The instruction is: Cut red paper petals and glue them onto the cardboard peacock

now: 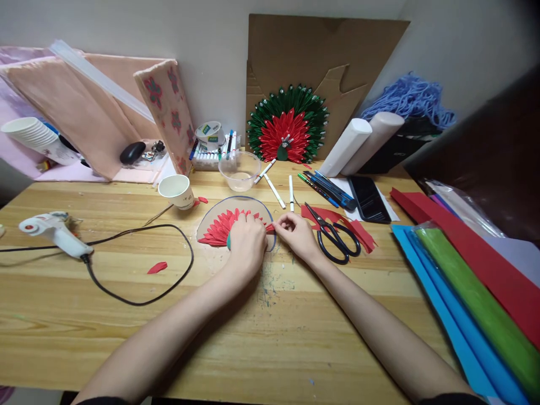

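Note:
A half-round cardboard piece [211, 214] with a blue-drawn edge lies on the table, bearing a fan of red paper petals [217, 229]. Part of a green shape [229, 242] shows at the base of the fan. My left hand [248, 239] rests on the right part of the fan, its fingers curled down; what lies under them is hidden. At the cardboard's right edge, my right hand [298, 233] pinches the end of a red petal [270, 228] between thumb and finger. Black-handled scissors [333, 236] lie right of that hand, over red paper scraps [365, 236].
A white glue gun [57, 232] with a looping black cord [192, 256] lies left, near a loose petal [157, 268]. A paper cup [176, 192], clear bowl [239, 171] and markers [275, 191] stand or lie behind. A finished-looking peacock fan [287, 124] leans at back; colored sheets [476, 298] lie right.

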A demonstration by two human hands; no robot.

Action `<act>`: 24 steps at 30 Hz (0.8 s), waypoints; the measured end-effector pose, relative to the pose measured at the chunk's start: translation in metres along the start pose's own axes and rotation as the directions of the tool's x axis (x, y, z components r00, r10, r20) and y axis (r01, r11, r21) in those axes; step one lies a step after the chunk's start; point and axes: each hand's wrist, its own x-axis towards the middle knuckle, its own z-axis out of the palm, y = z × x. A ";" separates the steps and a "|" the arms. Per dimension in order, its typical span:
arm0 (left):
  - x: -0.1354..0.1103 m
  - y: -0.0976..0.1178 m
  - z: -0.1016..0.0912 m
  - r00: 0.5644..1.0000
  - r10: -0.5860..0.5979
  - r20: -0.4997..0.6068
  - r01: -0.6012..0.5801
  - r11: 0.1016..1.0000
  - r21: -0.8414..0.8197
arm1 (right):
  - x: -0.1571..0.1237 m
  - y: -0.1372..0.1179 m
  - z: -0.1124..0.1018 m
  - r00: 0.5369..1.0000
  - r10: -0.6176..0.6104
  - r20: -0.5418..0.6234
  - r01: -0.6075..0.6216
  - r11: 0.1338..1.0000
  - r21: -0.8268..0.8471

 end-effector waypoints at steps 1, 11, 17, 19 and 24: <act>0.000 0.000 0.001 1.000 0.001 -0.005 -0.001 1.000 -0.003 | 0.000 0.000 0.000 1.000 0.000 -0.004 0.000 1.000 0.001; -0.007 -0.009 0.009 0.988 0.095 -0.121 -0.100 0.994 -0.038 | -0.002 0.001 0.002 0.999 -0.050 -0.016 0.049 0.996 -0.068; -0.008 -0.010 0.010 0.991 0.059 -0.124 -0.067 0.996 -0.066 | -0.002 0.001 0.002 0.999 -0.027 -0.033 0.026 0.999 -0.020; -0.012 -0.012 0.005 0.992 0.030 -0.126 -0.048 0.989 -0.139 | -0.004 -0.003 0.000 0.998 -0.031 -0.062 0.033 0.999 0.033; -0.035 -0.022 -0.014 0.998 -0.069 -0.012 0.044 0.750 -0.660 | -0.020 -0.031 -0.008 0.859 -0.474 -0.192 0.446 0.878 -0.173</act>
